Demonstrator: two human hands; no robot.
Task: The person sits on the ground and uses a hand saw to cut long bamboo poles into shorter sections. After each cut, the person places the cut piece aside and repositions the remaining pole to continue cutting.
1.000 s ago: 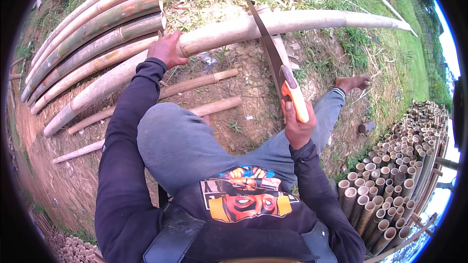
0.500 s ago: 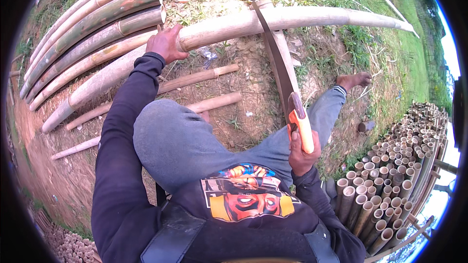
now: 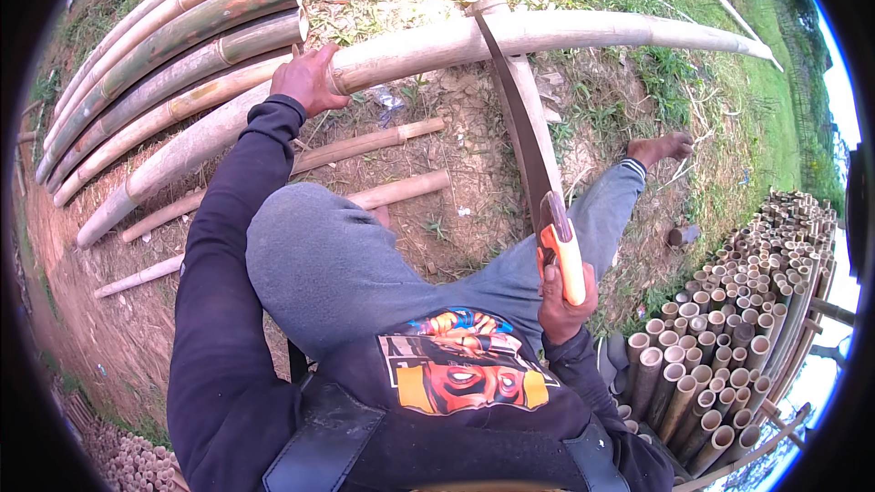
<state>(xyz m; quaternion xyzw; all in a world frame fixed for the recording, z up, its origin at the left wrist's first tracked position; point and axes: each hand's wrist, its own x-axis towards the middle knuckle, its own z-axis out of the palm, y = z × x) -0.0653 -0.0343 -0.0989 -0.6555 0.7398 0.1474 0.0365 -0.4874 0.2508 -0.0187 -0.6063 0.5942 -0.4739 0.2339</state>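
Note:
A long pale bamboo pole (image 3: pixel 401 59) crosses in front of me from the lower left to the upper right. My left hand (image 3: pixel 308 82) is closed over it near a joint. In my right hand (image 3: pixel 567 302) is a handsaw (image 3: pixel 521 114), its orange handle gripped by wrapped fingers. The dark blade slants up and away, its far part lying against the pole. Beneath the pole there, a wooden support beam (image 3: pixel 538 132) runs toward me. Whether the blade has cut into the bamboo I cannot tell.
Several thicker bamboo poles (image 3: pixel 223 23) lie side by side at the left. Shorter bamboo pieces (image 3: pixel 401 189) rest on the dirt near my bent knee. A large stack of cut bamboo tubes (image 3: pixel 720 337) fills the right. My bare foot (image 3: pixel 661 148) is on the ground beyond the saw.
My right hand has drawn the saw a little toward me, so the handle sits lower. My left hand keeps its hold on the bamboo pole, nearly unmoved.

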